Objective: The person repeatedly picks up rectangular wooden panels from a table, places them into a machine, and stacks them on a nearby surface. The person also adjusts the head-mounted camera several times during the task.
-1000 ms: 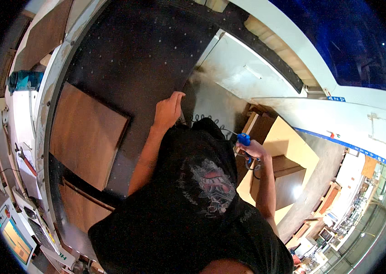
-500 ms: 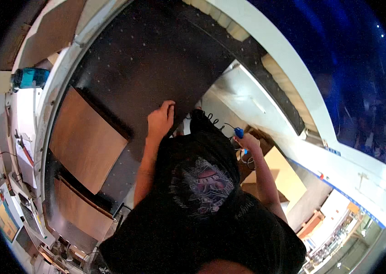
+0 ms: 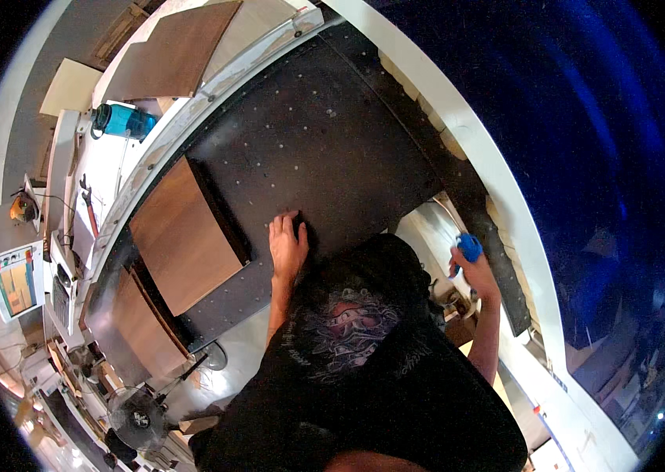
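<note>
The fingers of the left hand (image 3: 287, 245) lay spread and flat on the dark perforated table (image 3: 324, 134), palm down, as if bearing weight. The fingers of the right hand (image 3: 475, 271) were curled tight around a small blue tool (image 3: 469, 247), whose kind could not be told, held in the air over the pale gap at the table's 4 o'clock edge, not touching the surface.

At 9 o'clock of the left hand a brown wooden panel (image 3: 184, 233) lay flat on the table, near the hand but apart from it; a second brown panel (image 3: 137, 324) sat lower, toward 8 o'clock. Far off at 11 o'clock a teal power tool (image 3: 124, 121) rested on the white ledge.

The likely risks, judged from this posture: the person leaned far over, so if the bracing palm slid on the smooth black surface, balance could go and the blue tool could strike the table edge or drop into the gap. A sideways slip of the left hand could also nudge the nearer panel out of position.
</note>
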`<state>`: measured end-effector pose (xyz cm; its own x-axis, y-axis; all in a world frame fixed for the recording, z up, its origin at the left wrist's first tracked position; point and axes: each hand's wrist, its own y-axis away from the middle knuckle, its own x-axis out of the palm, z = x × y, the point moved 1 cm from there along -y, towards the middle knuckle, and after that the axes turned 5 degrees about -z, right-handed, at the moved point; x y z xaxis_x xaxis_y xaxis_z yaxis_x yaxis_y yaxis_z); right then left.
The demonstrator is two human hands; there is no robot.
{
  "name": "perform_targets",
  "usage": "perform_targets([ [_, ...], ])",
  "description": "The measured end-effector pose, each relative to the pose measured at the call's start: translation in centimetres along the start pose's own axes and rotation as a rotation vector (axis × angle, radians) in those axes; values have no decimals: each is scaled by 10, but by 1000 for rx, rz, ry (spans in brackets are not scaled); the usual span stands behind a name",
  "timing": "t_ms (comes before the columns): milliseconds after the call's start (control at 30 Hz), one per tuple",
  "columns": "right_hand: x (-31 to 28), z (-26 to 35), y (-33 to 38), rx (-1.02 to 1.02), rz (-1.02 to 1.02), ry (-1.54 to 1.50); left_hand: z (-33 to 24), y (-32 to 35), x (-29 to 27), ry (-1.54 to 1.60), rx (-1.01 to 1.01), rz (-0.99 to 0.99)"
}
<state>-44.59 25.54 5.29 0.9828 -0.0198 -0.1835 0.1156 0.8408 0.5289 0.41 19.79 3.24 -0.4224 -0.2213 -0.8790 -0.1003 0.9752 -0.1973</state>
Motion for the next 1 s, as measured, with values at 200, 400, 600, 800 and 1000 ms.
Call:
perform_targets([
  [200, 45, 89, -38, 61, 317, 772, -6, -18, -3, -101, 44, -146],
  [400, 86, 124, -51, 14, 486, 811, -12, -6, -6, 977, -763, -169],
  [600, 82, 130, -102, -46, -237, 695, -9, -12, -10, 831, -600, -218],
  [800, 86, 162, -125, -61, -131, 620, 55, -126, 27, 180, -446, -286],
  [1000, 181, 173, -88, -193, 117, 933, 70, -178, 81, -80, -378, -534],
])
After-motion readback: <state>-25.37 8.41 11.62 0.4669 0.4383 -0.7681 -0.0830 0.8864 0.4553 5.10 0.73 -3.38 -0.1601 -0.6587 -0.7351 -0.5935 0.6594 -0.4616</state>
